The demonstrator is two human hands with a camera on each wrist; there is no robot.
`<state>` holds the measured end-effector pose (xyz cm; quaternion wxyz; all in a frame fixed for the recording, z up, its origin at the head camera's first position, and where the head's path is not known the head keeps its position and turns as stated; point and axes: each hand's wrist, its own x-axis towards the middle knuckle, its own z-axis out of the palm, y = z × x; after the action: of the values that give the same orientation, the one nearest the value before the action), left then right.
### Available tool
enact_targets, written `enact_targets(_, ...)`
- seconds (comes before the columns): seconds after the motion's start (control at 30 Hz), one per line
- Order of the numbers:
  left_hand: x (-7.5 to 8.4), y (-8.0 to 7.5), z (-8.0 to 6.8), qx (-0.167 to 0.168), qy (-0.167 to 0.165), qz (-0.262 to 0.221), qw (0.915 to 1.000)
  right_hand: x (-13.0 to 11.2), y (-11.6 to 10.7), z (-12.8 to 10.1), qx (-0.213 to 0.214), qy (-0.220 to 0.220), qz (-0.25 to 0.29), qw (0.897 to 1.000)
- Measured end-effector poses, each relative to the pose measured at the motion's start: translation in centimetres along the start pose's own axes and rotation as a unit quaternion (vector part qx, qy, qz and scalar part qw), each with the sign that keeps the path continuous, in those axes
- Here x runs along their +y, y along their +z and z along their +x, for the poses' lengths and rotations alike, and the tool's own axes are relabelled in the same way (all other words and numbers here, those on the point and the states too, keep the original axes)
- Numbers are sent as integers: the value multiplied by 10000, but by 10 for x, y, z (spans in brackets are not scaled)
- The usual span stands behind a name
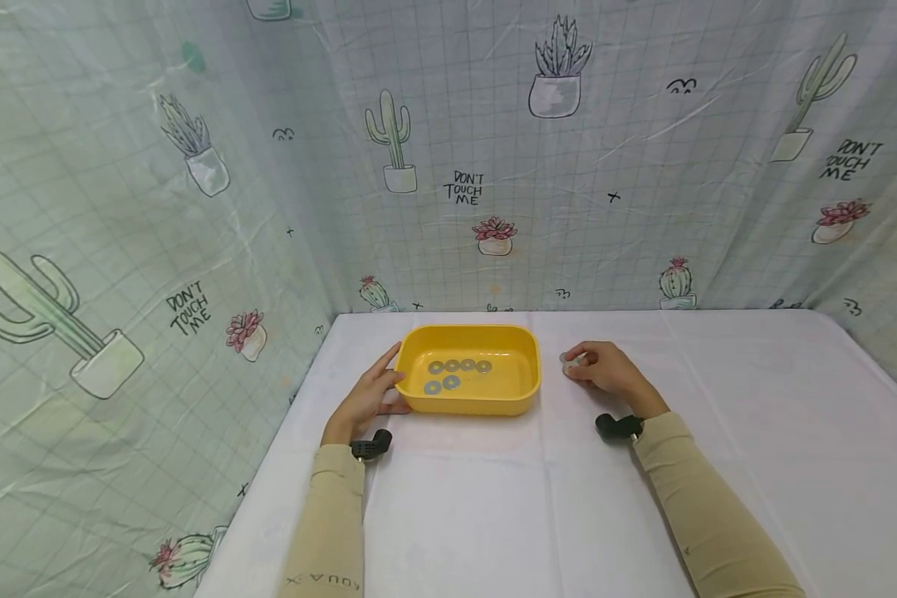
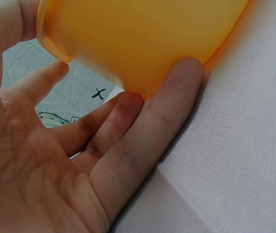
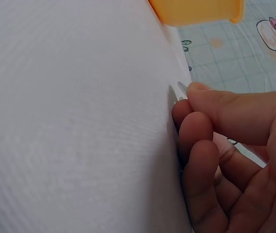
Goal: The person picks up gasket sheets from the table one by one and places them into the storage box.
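Observation:
A yellow plastic tray (image 1: 467, 405) sits on the white table. Inside it lie several flat grey metal washers (image 1: 452, 365), grouped toward its left half. At the tray's left end my left hand (image 1: 366, 399) holds its wall and rim; in the left wrist view the fingers (image 2: 176, 92) press against the yellow side. To the right of the tray, low over the table, my right hand (image 1: 605, 370) pinches a washer (image 3: 182, 88) between thumb and fingertips. Grey metal also shows at those fingertips in the head view, partly hidden by the hand.
White cloth covers the table (image 1: 478, 507). A patterned cactus curtain (image 1: 448, 124) hangs behind the table and along its left side. Each wrist wears a small black camera (image 1: 616, 427).

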<state>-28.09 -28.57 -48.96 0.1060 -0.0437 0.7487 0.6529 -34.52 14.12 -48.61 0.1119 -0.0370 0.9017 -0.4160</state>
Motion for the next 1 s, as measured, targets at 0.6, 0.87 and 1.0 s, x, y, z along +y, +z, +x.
enact_targets(0.6,0,-1,1,0,-32,21,10000,-1,-2,2,43,297,1028,9942)
enact_targets(0.87,-1,-1,2,-37,22,29,10000,-9,-4,0,34,161,1205,9926)
enact_targets(1.0,-1,-2,1,-47,24,20,10000,-14,-5,-2,40,-103,1435,9896)
